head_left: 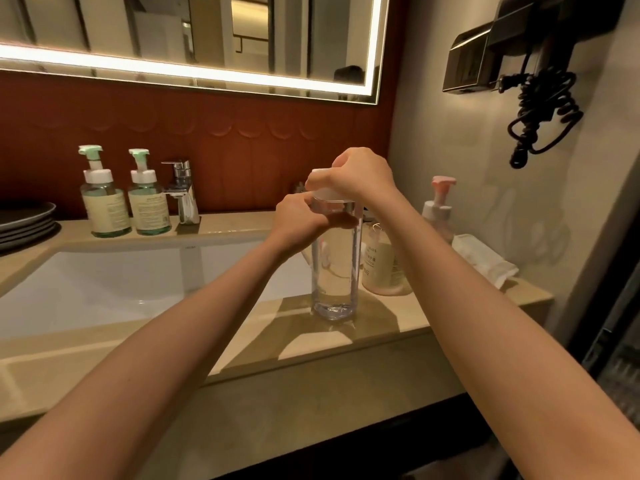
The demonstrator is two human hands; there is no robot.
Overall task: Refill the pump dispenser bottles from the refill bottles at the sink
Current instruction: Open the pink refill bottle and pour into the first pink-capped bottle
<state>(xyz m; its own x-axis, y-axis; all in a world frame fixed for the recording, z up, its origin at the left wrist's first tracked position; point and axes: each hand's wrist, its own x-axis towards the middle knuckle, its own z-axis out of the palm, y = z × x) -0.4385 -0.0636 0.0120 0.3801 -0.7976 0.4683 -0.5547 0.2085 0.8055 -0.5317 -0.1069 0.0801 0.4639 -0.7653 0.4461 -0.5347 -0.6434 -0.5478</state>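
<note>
A tall clear refill bottle (335, 271) stands upright on the beige counter (346, 344) just right of the sink. My left hand (301, 220) wraps around its upper body. My right hand (360, 174) is closed over its white cap (323, 192) from above. Right behind it stands a pink pump bottle (386, 271) with a cream label, its top hidden by my right arm. Another pink pump dispenser (438, 209) stands farther back by the wall. Two green pump dispensers (104, 195) (149, 195) stand left of the faucet.
The white sink basin (121, 282) fills the left half of the counter, with a chrome faucet (181, 192) behind it. Stacked grey plates (24, 220) lie at the far left. A folded white cloth (485, 261) lies at the right. A hair dryer (512, 57) hangs on the right wall.
</note>
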